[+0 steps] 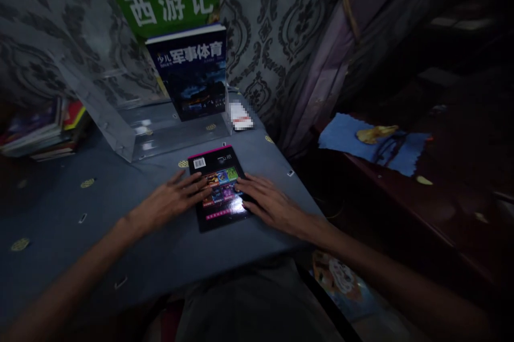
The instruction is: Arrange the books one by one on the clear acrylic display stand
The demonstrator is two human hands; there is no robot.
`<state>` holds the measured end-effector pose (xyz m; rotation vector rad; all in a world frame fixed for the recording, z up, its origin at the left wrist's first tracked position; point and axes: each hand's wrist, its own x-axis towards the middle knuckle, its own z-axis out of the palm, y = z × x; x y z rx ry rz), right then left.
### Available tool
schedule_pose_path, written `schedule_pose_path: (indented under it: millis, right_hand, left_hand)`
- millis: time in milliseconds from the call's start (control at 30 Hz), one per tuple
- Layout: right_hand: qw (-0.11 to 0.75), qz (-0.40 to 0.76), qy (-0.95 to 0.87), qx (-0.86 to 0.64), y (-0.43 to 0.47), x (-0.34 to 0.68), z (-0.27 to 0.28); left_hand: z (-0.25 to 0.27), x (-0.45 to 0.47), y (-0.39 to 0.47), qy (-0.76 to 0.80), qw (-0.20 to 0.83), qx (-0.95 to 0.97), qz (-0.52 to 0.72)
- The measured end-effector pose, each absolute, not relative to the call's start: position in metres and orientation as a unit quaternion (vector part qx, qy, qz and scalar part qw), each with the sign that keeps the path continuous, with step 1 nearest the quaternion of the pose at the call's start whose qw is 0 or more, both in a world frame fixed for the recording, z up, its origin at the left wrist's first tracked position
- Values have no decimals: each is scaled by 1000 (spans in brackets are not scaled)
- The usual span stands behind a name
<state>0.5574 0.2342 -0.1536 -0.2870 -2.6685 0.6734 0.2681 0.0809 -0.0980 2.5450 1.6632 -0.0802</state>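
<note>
A black book with a pink edge, a barcode and small coloured pictures lies flat on the table before me. Over its left edge rests my left hand, fingers stretched out across the cover. My right hand lies on the book's right edge, its fingers also extended. Neither hand is wrapped around anything. Just behind stands a clear plastic book stand, holding a dark blue book upright at its right end. A taller green book rises behind that one.
A stack of books sits at the table's left. Beside the stand's right end is a small white item, blurred. Past the table's right edge, a blue cloth lies on a dark red surface. A curtain hangs behind.
</note>
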Motion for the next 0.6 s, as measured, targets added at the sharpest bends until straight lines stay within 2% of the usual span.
schedule_pose_path:
  millis: [167,367,467,600]
  right_hand:
    - [219,219,-945,-101,234,554,-162]
    - [211,210,-949,-100,233,557,-157]
    - [197,230,-947,-106,235,557,-155]
    - [168,273,-941,-103,240,559,-148]
  left_hand:
    - [-88,281,104,493,-9,869,-41]
    - [-106,277,106,452,-96,886,-45]
    - [-114,271,100,468,-80,880,-19]
    - [-118,266,95,511,0,860,-9]
